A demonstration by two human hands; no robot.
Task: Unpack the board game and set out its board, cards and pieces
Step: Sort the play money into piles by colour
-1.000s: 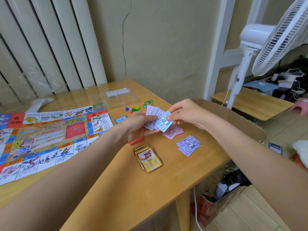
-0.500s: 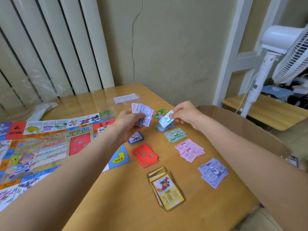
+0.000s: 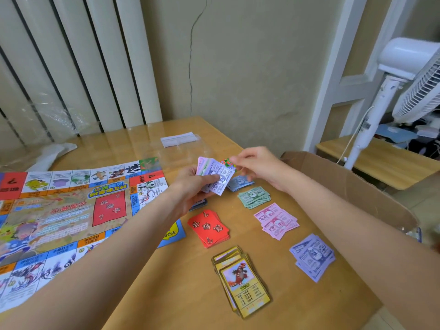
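Purple paper banknotes (image 3: 215, 176), fanned, sit pinched in the left hand (image 3: 190, 186) above the table (image 3: 181, 294). Right hand (image 3: 256, 166) hovers just beside the fan's far edge, fingers loosely curled, holding nothing visible; blue note pile (image 3: 240, 182) lies directly beneath it.

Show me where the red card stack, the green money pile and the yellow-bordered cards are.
red card stack (image 3: 208, 227), head view, middle of the top card.
green money pile (image 3: 254, 196), head view, centre of the top note.
yellow-bordered cards (image 3: 244, 287), head view, face of the top card.
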